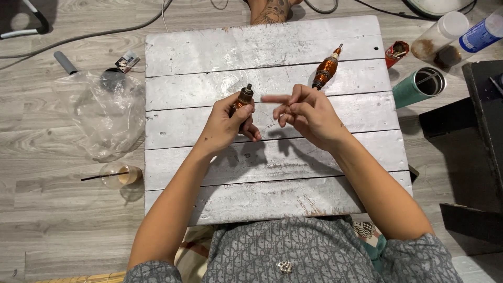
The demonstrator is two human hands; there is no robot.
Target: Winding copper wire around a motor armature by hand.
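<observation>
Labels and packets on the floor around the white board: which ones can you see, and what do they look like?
Blue-labelled bottle: top right corner, lying tilted, white cap end.
Clear jar: beside it, white lid, brown residue inside.
Small red packet: just off the board's right edge, torn open.
Small printed card: left of the board, dark and white.
Clear plastic bag: left, crumpled.

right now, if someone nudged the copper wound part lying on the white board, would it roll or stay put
The copper wound part would probably roll: it looks round and spindle-shaped, lying on its side on the flat white board with nothing against it. It is likely stiff and fairly heavy for its size, given the dense windings and metal shaft. The grooves between planks might stop it.
</observation>
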